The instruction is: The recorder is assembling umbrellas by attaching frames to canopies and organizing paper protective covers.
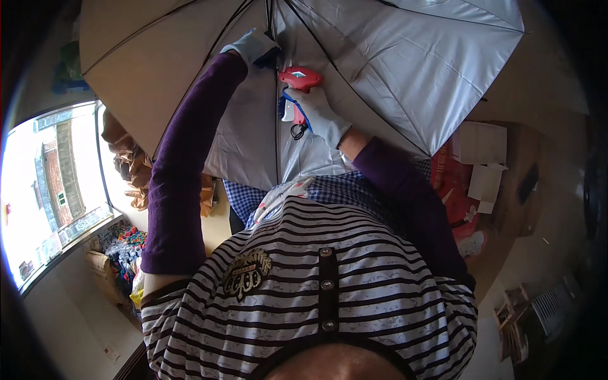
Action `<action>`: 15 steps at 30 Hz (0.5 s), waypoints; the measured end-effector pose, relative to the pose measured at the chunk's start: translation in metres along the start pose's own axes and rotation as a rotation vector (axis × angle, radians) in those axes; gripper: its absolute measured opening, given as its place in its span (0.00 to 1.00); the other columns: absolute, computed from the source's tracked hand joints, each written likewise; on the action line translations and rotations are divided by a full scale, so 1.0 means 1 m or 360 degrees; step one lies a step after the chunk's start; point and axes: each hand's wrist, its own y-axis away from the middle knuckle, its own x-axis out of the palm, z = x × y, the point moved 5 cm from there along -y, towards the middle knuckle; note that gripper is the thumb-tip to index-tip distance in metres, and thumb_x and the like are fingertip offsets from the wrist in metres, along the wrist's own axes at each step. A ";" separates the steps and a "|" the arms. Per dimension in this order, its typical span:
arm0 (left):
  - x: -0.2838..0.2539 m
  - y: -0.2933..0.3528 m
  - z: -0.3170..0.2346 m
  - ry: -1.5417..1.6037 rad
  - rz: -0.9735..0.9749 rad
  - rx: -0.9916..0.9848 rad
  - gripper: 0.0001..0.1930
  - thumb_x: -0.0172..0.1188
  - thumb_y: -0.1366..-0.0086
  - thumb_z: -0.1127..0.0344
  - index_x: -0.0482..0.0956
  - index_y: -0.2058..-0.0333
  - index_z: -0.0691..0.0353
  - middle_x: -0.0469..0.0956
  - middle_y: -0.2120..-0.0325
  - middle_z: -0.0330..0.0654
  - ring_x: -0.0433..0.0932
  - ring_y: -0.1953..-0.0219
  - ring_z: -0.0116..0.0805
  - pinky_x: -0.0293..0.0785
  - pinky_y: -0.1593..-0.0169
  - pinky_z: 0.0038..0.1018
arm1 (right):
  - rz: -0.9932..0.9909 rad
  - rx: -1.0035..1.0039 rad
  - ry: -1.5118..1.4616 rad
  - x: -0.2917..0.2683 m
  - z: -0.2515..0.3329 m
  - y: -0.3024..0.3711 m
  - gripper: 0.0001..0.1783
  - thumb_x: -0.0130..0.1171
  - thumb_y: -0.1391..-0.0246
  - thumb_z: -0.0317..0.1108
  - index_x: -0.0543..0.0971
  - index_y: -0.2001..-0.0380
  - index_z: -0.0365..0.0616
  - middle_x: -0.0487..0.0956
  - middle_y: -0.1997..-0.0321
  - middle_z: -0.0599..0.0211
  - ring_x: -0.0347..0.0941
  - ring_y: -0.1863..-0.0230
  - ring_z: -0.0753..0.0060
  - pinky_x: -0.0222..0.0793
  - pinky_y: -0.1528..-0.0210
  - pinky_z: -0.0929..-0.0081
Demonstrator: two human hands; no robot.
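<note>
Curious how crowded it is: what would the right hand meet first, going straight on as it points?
The right hand, red tool leading, would likely meet the dark umbrella rib first; depth is unclear.

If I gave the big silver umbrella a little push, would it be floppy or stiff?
Maybe both! The umbrella's cloth would probably give a bit, since it shows soft creases. The dark ribs likely keep its shape springy, as they spread it wide. It may be light for its size, being mostly thin-looking cloth.
</note>
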 end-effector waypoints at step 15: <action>-0.011 0.017 -0.009 0.0049 0.0195 -0.0043 0.10 0.60 0.45 0.63 0.82 0.73 0.65 0.79 0.82 0.40 0.77 0.82 0.27 0.70 0.79 0.23 | 0.0497 0.0610 -0.0649 -0.013 -0.011 -0.017 0.18 0.58 0.44 0.41 0.74 0.56 0.40 0.79 0.62 0.62 0.78 0.62 0.65 0.76 0.54 0.67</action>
